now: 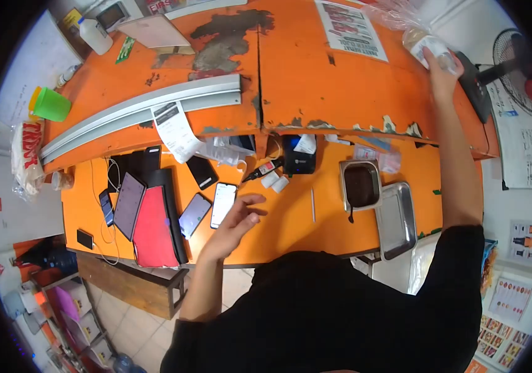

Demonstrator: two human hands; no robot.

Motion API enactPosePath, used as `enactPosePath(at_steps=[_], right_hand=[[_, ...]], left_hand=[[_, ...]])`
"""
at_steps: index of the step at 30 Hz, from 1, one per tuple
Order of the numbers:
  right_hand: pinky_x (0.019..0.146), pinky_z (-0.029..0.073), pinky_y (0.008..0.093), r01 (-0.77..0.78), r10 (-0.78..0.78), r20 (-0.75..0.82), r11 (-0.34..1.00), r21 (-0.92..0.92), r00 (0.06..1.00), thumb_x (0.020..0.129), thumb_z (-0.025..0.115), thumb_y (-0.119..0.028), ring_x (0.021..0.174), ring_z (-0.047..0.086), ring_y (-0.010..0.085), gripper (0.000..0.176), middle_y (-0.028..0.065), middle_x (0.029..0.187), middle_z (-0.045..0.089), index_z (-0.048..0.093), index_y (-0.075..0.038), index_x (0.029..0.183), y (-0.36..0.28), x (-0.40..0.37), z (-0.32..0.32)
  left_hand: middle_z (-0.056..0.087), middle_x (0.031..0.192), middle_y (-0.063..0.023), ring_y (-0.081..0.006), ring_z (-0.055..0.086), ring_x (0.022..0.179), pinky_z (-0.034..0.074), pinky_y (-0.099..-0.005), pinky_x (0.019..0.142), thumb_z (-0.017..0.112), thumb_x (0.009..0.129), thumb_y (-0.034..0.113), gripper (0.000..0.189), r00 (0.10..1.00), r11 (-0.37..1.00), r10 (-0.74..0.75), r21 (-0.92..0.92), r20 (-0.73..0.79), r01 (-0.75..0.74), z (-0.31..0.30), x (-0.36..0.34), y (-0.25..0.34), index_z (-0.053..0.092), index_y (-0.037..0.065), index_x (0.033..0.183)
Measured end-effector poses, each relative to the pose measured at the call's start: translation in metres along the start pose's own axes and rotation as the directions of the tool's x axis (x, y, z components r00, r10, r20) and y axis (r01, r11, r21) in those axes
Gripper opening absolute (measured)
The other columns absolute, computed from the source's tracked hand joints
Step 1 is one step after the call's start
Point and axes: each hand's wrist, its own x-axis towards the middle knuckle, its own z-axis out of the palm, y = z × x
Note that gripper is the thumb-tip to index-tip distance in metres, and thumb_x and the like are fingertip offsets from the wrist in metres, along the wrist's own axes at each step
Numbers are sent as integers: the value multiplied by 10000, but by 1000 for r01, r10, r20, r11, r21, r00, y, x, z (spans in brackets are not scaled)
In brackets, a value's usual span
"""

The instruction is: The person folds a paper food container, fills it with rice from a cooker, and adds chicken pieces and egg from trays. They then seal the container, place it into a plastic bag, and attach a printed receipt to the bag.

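My right hand (441,69) reaches up to the far right of the raised orange shelf. Its fingers are closed around a clear plastic package (416,41) with pale contents, which I cannot identify further. Lower down, my left hand (236,225) hovers over the orange counter with its fingers apart and nothing in them. Just beside it lies a phone with a lit white screen (223,204). A second phone (195,215) rests to its left, and a dark phone (202,172) lies behind.
A metal pan with dark contents (361,184) stands beside a metal tray (396,219). A red folder (154,227) and a tablet (130,205) lie at left. A receipt (177,132) hangs from the shelf's metal rail (148,112). A fan (520,71) stands at far right.
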Motion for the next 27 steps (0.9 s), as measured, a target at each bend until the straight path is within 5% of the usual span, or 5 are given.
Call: enactPosePath(at_steps=[3, 6, 11, 19, 27], right_hand=[[1121, 400, 480, 79, -103, -28, 887, -455, 994, 598, 966, -549, 1329, 464, 383, 1217, 287, 1436, 421, 352, 64, 1451, 31, 23, 52], [1133, 393, 482, 33, -33, 9, 886, -462, 999, 599, 976, -520, 1349, 452, 395, 1222, 298, 1457, 404, 342, 68, 1462, 20, 23, 73], [1113, 436, 446, 77, -49, 126, 971, -228, 991, 698, 957, -414, 1408, 418, 359, 1132, 262, 1516, 368, 308, 62, 1494, 4, 6, 50], [1031, 479, 365, 62, -47, 180, 995, -76, 983, 996, 651, -45, 1217, 567, 244, 618, 143, 1441, 435, 317, -31, 1517, -81, -173, -161], [890, 498, 301, -589, 517, -321, 785, -192, 793, 1005, 610, -90, 1023, 599, 155, 447, 43, 1250, 541, 455, -56, 1423, -87, -401, -324]], left_hand=[[558, 1352, -76, -200, 587, 1195, 456, -355, 1028, 642, 1035, 235, 430, 997, 996, -81, 41, 7, 80, 0, 7, -33, 494, 53, 1396], [607, 1302, -81, -182, 601, 1174, 484, -345, 1016, 652, 1031, 198, 361, 990, 970, -122, 204, -65, 133, 13, 37, -52, 555, 33, 1337], [651, 1229, -222, -399, 616, 1189, 481, -445, 1021, 752, 932, 280, 530, 901, 757, 378, 631, -215, -167, 41, 159, -110, 551, -34, 1308], [590, 1326, -219, -429, 514, 1258, 342, -624, 1067, 776, 823, 431, 664, 841, 379, 481, 924, -248, 56, 59, 261, -113, 565, 46, 1322], [760, 1001, -152, -253, 736, 909, 563, -363, 794, 806, 815, 177, 313, 968, 692, -9, 700, 249, -174, 39, 217, -30, 697, 54, 1081]])
